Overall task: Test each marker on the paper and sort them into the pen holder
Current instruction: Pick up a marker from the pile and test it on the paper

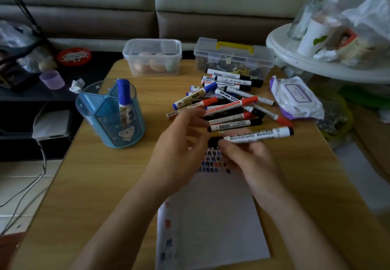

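My right hand (251, 160) grips a white whiteboard marker (257, 135) with a black cap, held level above the top of the paper (213, 217). My left hand (179, 141) hovers just left of the marker's black cap, fingers loosely spread and blurred; whether they touch the cap I cannot tell. The paper carries rows of blue, red and black test marks near its top. A pile of markers (228, 102) with black, red and blue caps lies behind the hands. At the left stands the blue pen holder (111, 121) with one blue-capped marker (124, 94) upright inside.
Two clear plastic boxes stand at the table's far edge, one with eggs (152, 57), one with a yellow handle (234, 57). A pack of wet wipes (295, 98) lies right of the pile. A white round stand (316, 58) with bottles rises at the right.
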